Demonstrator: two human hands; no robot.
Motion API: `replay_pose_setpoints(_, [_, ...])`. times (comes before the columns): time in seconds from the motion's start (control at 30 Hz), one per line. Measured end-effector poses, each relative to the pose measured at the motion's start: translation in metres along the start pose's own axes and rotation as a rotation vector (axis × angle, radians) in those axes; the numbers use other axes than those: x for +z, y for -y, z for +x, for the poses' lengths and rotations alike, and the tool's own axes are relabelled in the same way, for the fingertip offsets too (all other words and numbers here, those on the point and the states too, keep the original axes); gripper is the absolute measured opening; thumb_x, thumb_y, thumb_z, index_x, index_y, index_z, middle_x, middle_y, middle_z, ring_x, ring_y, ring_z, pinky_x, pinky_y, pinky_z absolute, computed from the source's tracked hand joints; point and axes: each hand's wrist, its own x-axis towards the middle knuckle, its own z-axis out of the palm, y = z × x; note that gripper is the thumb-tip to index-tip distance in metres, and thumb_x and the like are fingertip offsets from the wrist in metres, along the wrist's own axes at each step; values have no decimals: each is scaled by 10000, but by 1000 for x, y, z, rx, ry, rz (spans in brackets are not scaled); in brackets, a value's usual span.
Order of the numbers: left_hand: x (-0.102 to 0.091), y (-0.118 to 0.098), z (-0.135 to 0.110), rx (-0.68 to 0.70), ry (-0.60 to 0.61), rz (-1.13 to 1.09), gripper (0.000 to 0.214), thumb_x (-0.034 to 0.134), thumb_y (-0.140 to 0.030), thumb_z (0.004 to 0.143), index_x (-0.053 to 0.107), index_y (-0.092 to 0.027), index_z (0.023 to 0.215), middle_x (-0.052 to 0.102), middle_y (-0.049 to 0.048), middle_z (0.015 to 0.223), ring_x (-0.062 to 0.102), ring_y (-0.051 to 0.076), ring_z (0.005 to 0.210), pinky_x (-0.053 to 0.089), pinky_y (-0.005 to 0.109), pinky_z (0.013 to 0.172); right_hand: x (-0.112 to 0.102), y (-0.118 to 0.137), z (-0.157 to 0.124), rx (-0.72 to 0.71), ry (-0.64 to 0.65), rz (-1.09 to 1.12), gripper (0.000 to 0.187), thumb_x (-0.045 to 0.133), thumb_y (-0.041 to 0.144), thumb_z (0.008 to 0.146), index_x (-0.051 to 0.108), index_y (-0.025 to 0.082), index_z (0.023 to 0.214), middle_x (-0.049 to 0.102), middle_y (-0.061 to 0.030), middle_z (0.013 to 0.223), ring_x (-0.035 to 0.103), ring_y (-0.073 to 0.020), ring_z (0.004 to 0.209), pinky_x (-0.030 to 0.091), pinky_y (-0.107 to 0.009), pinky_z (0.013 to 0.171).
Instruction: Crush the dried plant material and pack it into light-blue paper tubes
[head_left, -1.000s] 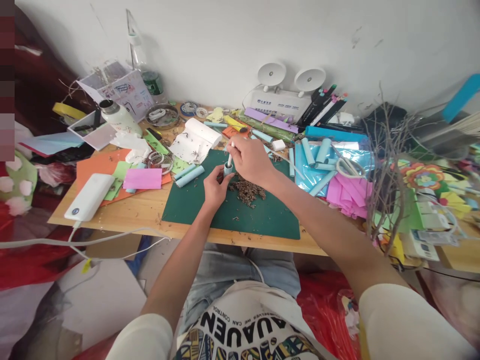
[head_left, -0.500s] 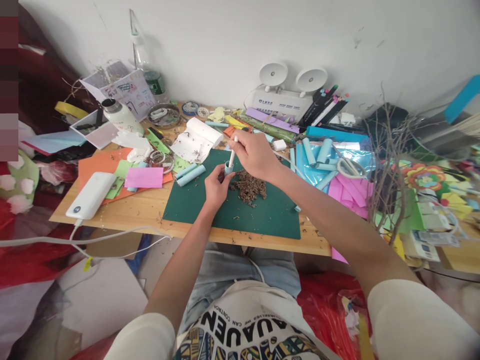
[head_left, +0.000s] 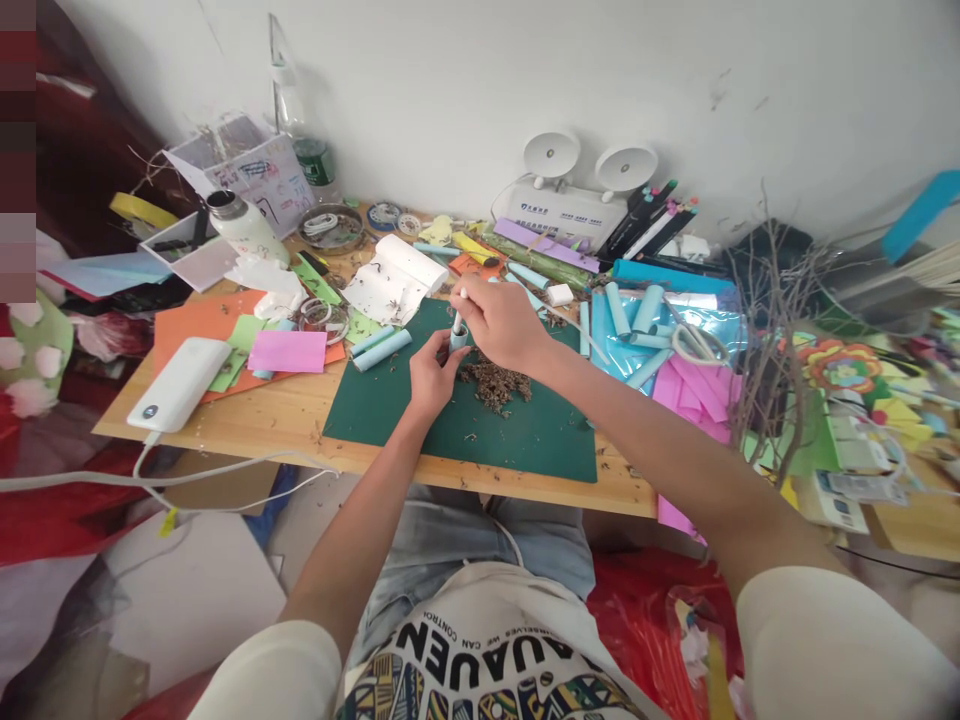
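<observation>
My left hand (head_left: 433, 374) is closed around a short light-blue paper tube (head_left: 457, 341), held upright over the green mat (head_left: 382, 420). In my right hand (head_left: 501, 322) is a slim white stick, perhaps a pen (head_left: 457, 315), pointing down with its lower end at the mouth of the tube. How deep it goes inside is hidden. A heap of brown crumbly dried plant bits (head_left: 496, 386) lies on the mat just right of my left hand. Two light-blue rolled tubes (head_left: 382, 351) rest on the mat's left part.
A white power bank (head_left: 178, 385) with a cable lies at the left edge. Further right are more blue tubes (head_left: 648, 308), scissors (head_left: 699, 345), pink paper strips (head_left: 694, 390) and upright dry twigs (head_left: 787, 330). A white bottle (head_left: 244, 228) and curled white paper (head_left: 394, 285) stand behind.
My right hand has dipped slightly and the white stick has gone lower toward the tube. My left hand keeps its hold on the tube. The view has shifted a little.
</observation>
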Motion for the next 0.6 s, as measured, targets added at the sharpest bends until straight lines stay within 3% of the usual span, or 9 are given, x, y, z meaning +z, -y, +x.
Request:
replay_pose_setpoints(0.3, [0, 2, 0, -18, 5, -34, 235, 684, -355, 832, 657, -201, 1008, 734, 16, 891, 668, 156, 801, 560, 257, 753, -15, 4, 4, 52, 19, 117, 246, 457, 284, 979, 539, 225, 755, 557, 16, 600, 478, -146, 599, 332, -292, 630])
replay_pose_setpoints(0.6, [0, 2, 0, -15, 8, -29, 243, 679, -335, 836, 666, -187, 1028, 738, 21, 902, 671, 151, 811, 557, 247, 763, -10, 4, 1, 77, 0, -7, 196, 455, 261, 974, 574, 215, 825, 536, -2, 607, 450, -163, 595, 293, -307, 623])
